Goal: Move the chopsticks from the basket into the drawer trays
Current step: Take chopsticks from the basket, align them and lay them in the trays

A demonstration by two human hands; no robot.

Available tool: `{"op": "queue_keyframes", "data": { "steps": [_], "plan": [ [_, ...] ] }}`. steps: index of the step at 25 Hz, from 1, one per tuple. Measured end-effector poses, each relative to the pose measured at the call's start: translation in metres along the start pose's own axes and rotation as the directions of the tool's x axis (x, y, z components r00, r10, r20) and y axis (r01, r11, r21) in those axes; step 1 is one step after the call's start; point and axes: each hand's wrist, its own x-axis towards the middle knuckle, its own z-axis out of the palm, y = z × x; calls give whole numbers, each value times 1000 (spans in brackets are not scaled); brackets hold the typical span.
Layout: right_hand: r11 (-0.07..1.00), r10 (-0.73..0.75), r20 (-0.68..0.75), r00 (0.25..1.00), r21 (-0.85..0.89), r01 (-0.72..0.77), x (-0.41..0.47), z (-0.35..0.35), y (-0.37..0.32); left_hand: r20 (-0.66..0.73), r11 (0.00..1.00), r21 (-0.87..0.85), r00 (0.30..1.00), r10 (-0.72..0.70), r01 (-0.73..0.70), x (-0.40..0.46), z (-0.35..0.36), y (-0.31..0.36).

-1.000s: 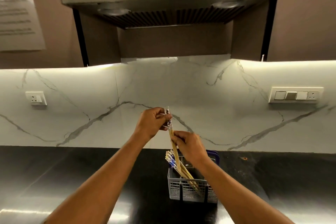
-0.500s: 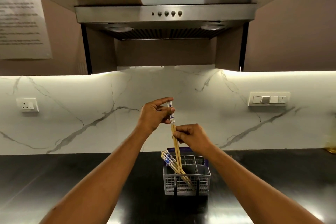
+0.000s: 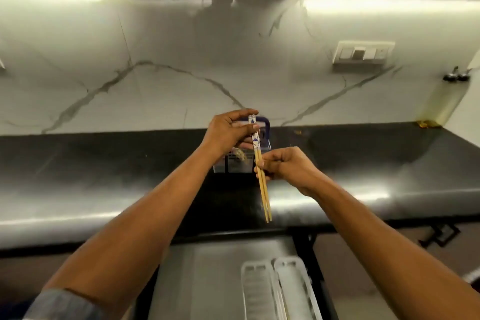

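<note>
Now, stage: I have a pair of chopsticks [image 3: 261, 179] lifted out of the basket [image 3: 265, 127] and held in the air over the front edge of the bench [image 3: 104, 179], above the open drawer [image 3: 215, 275].
Left hand [image 3: 228, 132]: my fingers are closed on the patterned blue-and-white top ends of the pair, thumb over the top.
Right hand [image 3: 288, 166]: my fingers are pinched round the wooden shafts lower down, just below the left hand; the tips hang free beneath, pointing down toward the drawer.
Pair: both sticks lie side by side, nearly upright, tilted a little, tips close together.
Basket: it stands toward the back edge of the bench, mostly hidden behind my left hand; I can make out some pale wood inside, so I judge more chopsticks are left, though I cannot count them.
Drawer trays [image 3: 280, 291]: two long white trays sit side by side at the right of the drawer; something thin may lie between them, but it is too blurred to say.
Done: this pair is out of the basket.
Left: lowering it into a tray, then going back for the rest.
</note>
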Motion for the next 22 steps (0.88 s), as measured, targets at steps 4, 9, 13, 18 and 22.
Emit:
{"op": "queue_keyframes", "data": {
  "steps": [4,9,13,18,22],
  "plan": [
    [975,211,-7,977,78,-210,-66,-10,94,75,973,-97,976,-203,210,-50,58,-83],
    [911,410,-34,911,66,-408,-127,-15,194,26,902,-111,909,-417,417,-113,104,-182],
    [795,600,-109,792,-27,-606,-152,-3,259,-84,831,-104,828,-555,546,-161,93,-242],
    [695,629,-271,728,-223,-683,-148,24,294,-189,760,-205,736,-650,617,-178,75,-273],
    [535,663,-342,666,-406,-741,-133,41,305,-200,737,-258,712,-673,625,-174,66,-285]
  ]
}}
